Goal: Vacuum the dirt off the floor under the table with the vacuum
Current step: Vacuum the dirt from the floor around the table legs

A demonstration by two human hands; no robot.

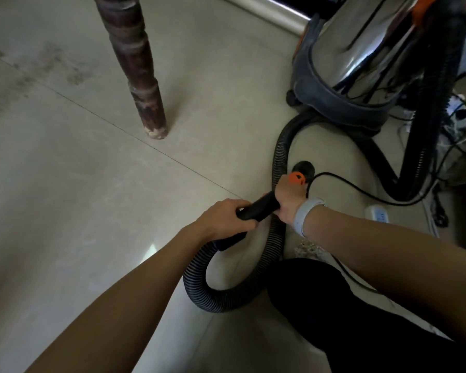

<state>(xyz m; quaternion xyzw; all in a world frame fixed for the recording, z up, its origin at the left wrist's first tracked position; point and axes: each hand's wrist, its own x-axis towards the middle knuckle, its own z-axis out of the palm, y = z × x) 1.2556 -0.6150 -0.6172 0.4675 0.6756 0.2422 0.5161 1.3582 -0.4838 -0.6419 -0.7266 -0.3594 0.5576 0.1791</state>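
A steel canister vacuum [361, 57] with a dark base stands at the upper right. Its black ribbed hose [279, 162] curves down from the base and loops on the floor in front of my knee. My left hand [223, 220] grips the black rigid handle tube [261, 208] at the hose end. Further along the same tube, my right hand [287, 199], with a pale wristband, is closed around it next to an orange piece [296, 179]. Dark dirt smudges [24, 74] mark the tiles at the upper left.
A dark turned wooden table leg [137, 65] stands on the tiles at upper centre. A black power cord [355, 187], a white power strip [377, 214] and tangled cables [452, 130] lie at the right. My dark-trousered knee [334, 305] is at lower right.
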